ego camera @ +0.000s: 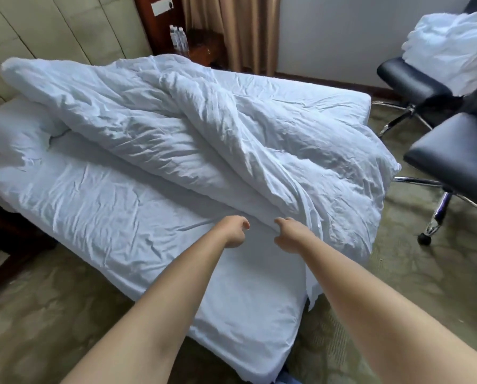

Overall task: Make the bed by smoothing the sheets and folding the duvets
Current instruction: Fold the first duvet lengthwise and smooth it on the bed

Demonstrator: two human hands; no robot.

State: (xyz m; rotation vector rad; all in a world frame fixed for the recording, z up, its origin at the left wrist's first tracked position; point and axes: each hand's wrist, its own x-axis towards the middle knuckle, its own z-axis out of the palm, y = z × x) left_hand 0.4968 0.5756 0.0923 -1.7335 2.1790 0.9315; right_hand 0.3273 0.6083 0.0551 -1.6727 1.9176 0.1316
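Both bare forearms reach over the foot of the bed, shoulders cut off below; the left hand (233, 231) hangs loosely curled, holding nothing, above the creased white fitted sheet (115, 214), while the right hand (290, 235) curls at the near edge of the rumpled white duvet (204, 128); whether it grips, I cannot tell. The duvet's long axis runs diagonally toward the padded headboard (37, 29), half hiding a white pillow (15, 134)
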